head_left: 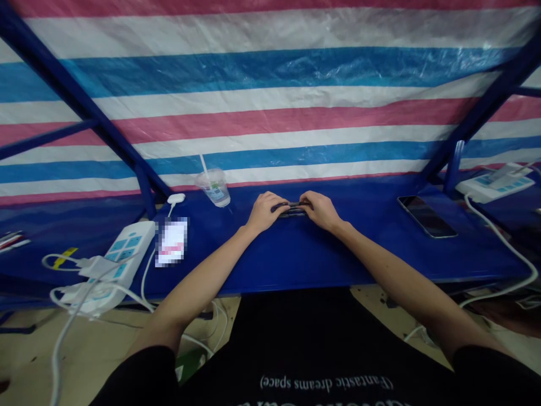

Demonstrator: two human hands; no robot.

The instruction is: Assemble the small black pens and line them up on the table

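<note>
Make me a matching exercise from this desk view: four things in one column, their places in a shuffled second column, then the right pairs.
Things:
1. Dark narrow object
2. Clear plastic cup with a straw
3. Smartphone
4. White power strip

Places:
A. Held between the left hand and right hand
B. Lying screen-up, right of the hands
C. At the left end of the blue table, cables plugged in
D. Standing at the table's far edge, left of the hands

Pairs: 1-A, 2-D, 3-B, 4-C
</note>
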